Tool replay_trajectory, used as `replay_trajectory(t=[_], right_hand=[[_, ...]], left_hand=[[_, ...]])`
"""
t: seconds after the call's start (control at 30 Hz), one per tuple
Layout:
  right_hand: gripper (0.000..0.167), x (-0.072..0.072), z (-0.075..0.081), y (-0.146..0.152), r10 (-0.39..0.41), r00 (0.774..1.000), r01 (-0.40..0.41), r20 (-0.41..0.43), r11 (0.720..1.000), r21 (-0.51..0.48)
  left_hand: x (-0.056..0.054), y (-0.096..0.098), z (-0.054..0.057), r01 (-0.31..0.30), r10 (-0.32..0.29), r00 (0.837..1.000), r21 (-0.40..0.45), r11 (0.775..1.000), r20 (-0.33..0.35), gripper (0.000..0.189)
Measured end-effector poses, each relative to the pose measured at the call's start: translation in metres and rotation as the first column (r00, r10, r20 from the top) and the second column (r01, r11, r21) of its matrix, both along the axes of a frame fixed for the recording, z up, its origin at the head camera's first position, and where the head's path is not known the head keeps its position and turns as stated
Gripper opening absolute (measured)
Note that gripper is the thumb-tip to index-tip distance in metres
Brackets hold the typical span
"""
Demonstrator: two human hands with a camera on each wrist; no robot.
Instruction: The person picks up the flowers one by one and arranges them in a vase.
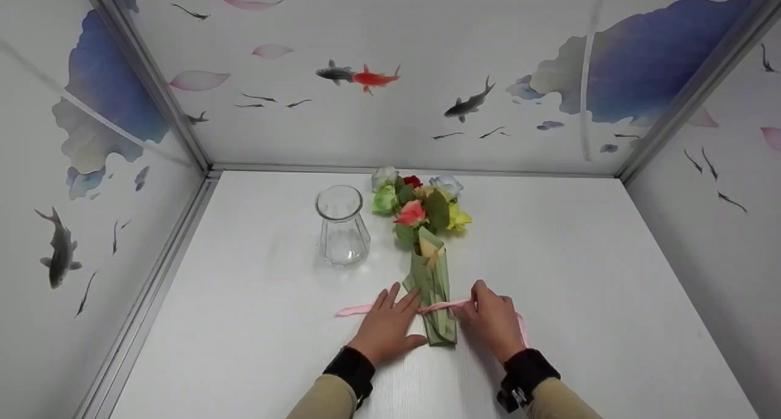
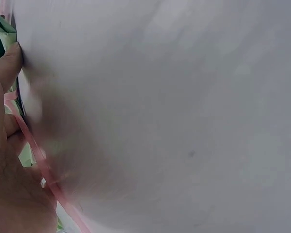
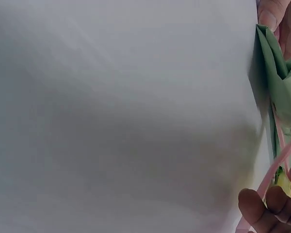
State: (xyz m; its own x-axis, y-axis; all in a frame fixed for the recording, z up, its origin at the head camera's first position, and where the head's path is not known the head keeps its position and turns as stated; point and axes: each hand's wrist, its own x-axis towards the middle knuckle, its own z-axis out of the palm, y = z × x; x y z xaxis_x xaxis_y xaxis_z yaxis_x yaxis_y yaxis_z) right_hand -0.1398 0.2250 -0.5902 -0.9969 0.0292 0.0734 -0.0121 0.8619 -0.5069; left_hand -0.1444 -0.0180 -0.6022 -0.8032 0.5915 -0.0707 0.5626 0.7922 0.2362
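A bouquet of artificial-looking flowers (image 1: pixel 410 213) lies on the table, its stems rolled in green wrapping paper (image 1: pixel 432 272). Across the lower part of the wrapping runs a pink ribbon (image 1: pixel 354 311), with one end out to the left. My left hand (image 1: pixel 387 330) rests at the paper's left side, fingers fairly straight over the ribbon and thumb at the bottom edge. On the other side my right hand (image 1: pixel 494 322) pinches the ribbon, whose tail hangs past the wrist. In the right wrist view, the ribbon (image 3: pixel 276 162) passes by curled fingers beside the folded paper (image 3: pixel 283 92).
Left of the flowers stands a clear glass vase (image 1: pixel 345 239), upright, close to the bouquet. The white table (image 1: pixel 579 272) is bounded at the back and both sides by white panels painted with fish and petals. A metal rail (image 1: pixel 415 171) edges the back.
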Motion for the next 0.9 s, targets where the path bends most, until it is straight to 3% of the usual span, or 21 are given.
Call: replay_trajectory(t=[0.3,0.6,0.73,0.9], right_hand=[[0.009,-0.0042,-0.0030,0.0047,-0.004,0.999,0.005,-0.041,0.999,0.031],[0.020,-0.0063,-0.0056,0.0045,0.042,0.990,-0.029,-0.138,0.995,0.095],[0.025,-0.0078,-0.0075,0.0035,0.067,0.974,-0.056,-0.214,0.997,0.059],[0.030,-0.0104,-0.0091,0.0006,0.112,0.939,-0.148,-0.327,0.985,-0.088]], left_hand=[[0.0013,0.0007,0.0019,-0.014,0.014,1.000,0.001,1.000,0.011,0.083],[0.0012,0.0012,0.0008,-0.016,0.016,1.000,-0.007,1.000,0.004,0.083],[0.0010,0.0013,0.0003,-0.013,0.013,1.000,-0.011,1.000,-0.001,0.083],[0.0002,0.0012,-0.0011,-0.008,0.008,1.000,-0.023,1.000,-0.013,0.083]])
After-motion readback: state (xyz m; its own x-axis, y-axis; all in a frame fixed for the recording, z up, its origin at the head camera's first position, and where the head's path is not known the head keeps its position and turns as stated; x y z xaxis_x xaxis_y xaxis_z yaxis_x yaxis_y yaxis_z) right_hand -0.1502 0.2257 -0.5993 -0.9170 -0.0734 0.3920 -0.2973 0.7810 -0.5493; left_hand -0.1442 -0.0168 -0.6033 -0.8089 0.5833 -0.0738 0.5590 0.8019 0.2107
